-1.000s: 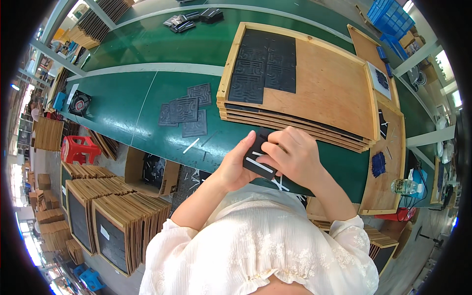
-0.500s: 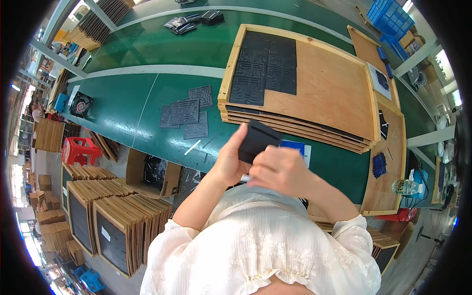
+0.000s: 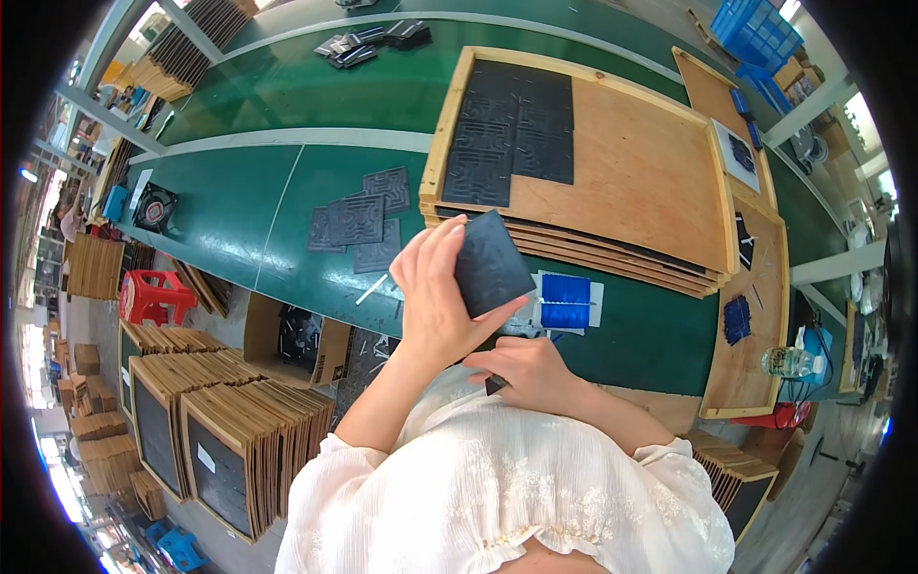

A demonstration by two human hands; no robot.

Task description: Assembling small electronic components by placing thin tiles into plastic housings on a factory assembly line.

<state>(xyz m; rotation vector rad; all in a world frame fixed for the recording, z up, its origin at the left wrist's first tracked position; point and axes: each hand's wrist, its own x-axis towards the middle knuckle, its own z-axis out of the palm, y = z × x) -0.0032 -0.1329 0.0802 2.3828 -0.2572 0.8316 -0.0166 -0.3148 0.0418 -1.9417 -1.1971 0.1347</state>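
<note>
Left hand point(image 3: 435, 292) has its fingers wrapped round a black square rubber sheet point(image 3: 490, 263), holding it up over the green table point(image 3: 287, 206). Right hand point(image 3: 531, 368) sits lower, pinching a small dark tool point(image 3: 495, 385), just in front of the stack of wooden trays point(image 3: 631, 163).

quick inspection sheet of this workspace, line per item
surface: green bench, mostly bare at the left.
job's things: black patterned square sheet raised off the bench; more black sheets lie loose on the green top.
clutter: stack of wooden trays with black sheets laid in the top one; blue pad on a white card.
hands: left hand holds the square sheet by its edge; right hand low near the body, closed on a small dark item, unclear what.
cables: nothing seen.
surroundings: red stool, stacked wooden frames, open cardboard box, blue crate.
</note>
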